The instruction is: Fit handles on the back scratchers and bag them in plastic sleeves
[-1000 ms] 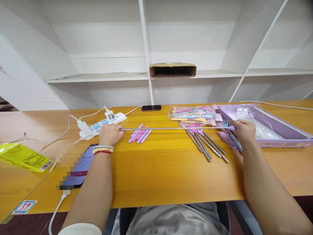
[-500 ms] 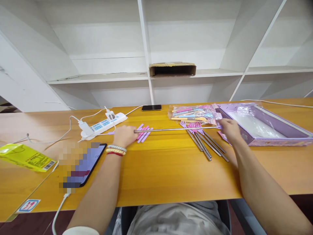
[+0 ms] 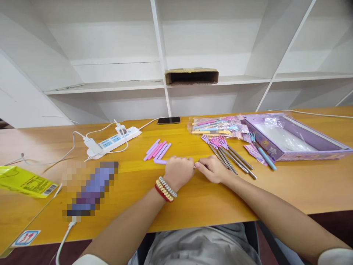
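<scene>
My left hand [image 3: 179, 172] is closed around a telescopic back scratcher, whose lilac handle end [image 3: 160, 162] pokes out to its left. Close beside it, my right hand [image 3: 213, 168] grips the other end, with a bit of metal rod showing between the two; the claw head is hidden. Just beyond my left hand lie several loose lilac and pink handle sleeves [image 3: 157, 150]. To the right of my right hand rest several metal rods [image 3: 234, 158] with lilac and pink claw heads. A blue-handled back scratcher [image 3: 266, 157] lies farther right.
Bagged back scratchers [image 3: 217, 126] lie behind the rods, left of an open purple box [image 3: 317, 156]. A white power strip [image 3: 116, 141], a charging phone with a blurred screen [image 3: 93, 189] and a yellow carton [image 3: 26, 182] occupy the left side. A black phone [image 3: 168, 120] lies near the shelf.
The rod that was stretched long between my hands is now short. Both hands have come together at the middle, and the blue-handled back scratcher at right is now uncovered.
</scene>
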Tool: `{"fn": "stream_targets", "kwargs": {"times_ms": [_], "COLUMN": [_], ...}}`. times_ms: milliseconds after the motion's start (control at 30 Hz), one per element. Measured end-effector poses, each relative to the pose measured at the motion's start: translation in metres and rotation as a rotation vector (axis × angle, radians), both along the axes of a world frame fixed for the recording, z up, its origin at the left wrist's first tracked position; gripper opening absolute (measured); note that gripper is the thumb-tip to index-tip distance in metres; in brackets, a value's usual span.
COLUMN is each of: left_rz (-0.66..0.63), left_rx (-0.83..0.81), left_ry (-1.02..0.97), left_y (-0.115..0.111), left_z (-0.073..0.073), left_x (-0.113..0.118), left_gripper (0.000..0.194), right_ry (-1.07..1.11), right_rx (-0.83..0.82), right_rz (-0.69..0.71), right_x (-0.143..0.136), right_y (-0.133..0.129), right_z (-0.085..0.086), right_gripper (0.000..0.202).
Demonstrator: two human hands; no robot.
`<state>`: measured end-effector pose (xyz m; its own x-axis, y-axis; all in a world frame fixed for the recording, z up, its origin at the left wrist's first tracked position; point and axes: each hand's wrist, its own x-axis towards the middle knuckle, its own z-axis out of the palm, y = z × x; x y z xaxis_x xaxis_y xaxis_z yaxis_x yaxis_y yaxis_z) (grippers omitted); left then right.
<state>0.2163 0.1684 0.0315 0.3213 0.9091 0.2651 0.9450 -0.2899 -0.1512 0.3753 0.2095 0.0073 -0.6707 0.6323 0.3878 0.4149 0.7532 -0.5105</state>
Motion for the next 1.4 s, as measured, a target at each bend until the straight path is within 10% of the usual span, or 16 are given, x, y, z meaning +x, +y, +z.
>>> {"fn": "stream_targets", "kwargs": {"times_ms": [500,800,1033,1400], "left_rz": [0.004,-0.247,-0.188,-0.215], "left_rx": [0.052,-0.079,-0.092,-0.162], "left_ry": [-0.095,-0.217,-0.324,-0.377], "left_y": [0.015,0.012,0.014,0.014], "left_z": [0.0,-0.002,-0.018,-0.02], "left_x": [-0.03,-0.024,-0.01,-0.01], "left_gripper": [0.029,0.02,0.026,0.038], "right_ry": [0.021,0.182,0.425,0.698], "right_rx": [0.277,0.385,-0.081,-0.936], "right_rz": [-0.192,-0.506,-0.532,-0.042], "right_x": [0.041,0.046,0.032,0.008], "right_y": [0.049,0.062,0.05,0.034], "right_z": [-0.003,-0.008,-0.003,-0.005], "right_gripper": [0.031,0.028,0.092,0.037]}}
